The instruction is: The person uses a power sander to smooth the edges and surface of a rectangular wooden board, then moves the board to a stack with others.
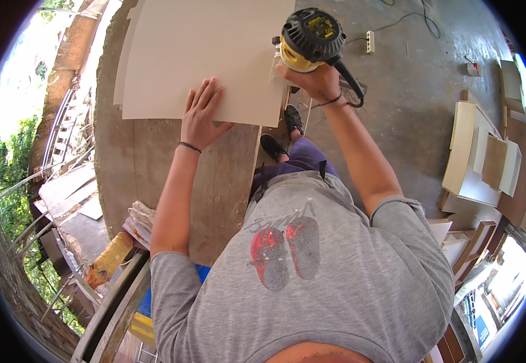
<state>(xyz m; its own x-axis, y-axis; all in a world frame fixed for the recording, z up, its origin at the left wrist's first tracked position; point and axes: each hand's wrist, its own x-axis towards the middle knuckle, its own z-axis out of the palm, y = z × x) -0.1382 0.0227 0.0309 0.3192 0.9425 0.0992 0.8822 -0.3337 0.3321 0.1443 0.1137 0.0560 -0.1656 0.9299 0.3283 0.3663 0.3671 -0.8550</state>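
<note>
A large white panel (205, 51) lies on the wooden workbench (163, 163), with the edges of other sheets showing under its left side. My left hand (203, 115) rests flat on the panel near its front edge, fingers stretched out. In my right hand (316, 83) is a black-and-yellow trim router (311, 36), gripped round its lower body. The router sits at the panel's right edge, its black cord curving down past my wrist. Its bit and most of its base are hidden.
On the floor to the right lie a white power strip (370, 42) with a cable and a small pot (472, 68). Stacked boards and cabinet parts (478, 154) stand farther right. My shoes (273, 147) are beside the bench. Railings and plants are at the left.
</note>
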